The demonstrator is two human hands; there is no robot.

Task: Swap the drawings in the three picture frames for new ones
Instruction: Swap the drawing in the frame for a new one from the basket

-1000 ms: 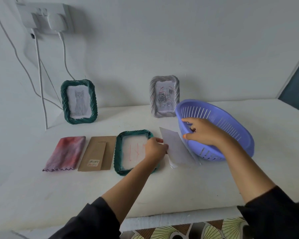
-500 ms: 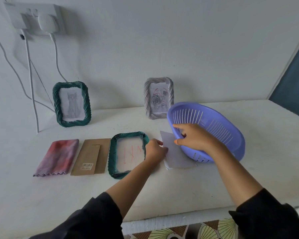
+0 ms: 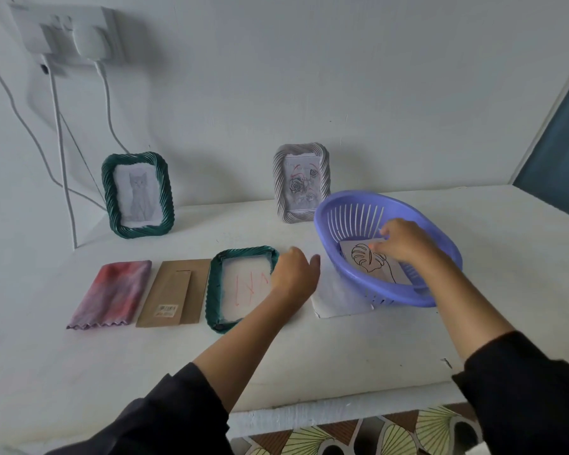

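So the person's right hand (image 3: 404, 241) is down inside the purple basket (image 3: 391, 292), fingers curled in and pinching the top edge of the leaf drawing (image 3: 368, 261) that lies in there. The basket sits partly on a plain white sheet (image 3: 339, 298) on the table (image 3: 276, 356).

The left hand (image 3: 293, 274) is on the right edge of the green frame (image 3: 213, 290) lying flat, thumb poking out toward the basket. It's blurry and the fingers are hidden, so I can't tell if it's gripping or just resting. There's paper with red scribbles (image 3: 243, 287) inside that frame.

Just left of it lie the cardboard backing (image 3: 174, 290) and a reddish cloth (image 3: 112, 290). At the wall stand the cat frame (image 3: 107, 192) and the grey rose frame (image 3: 278, 185), both with drawings in them.
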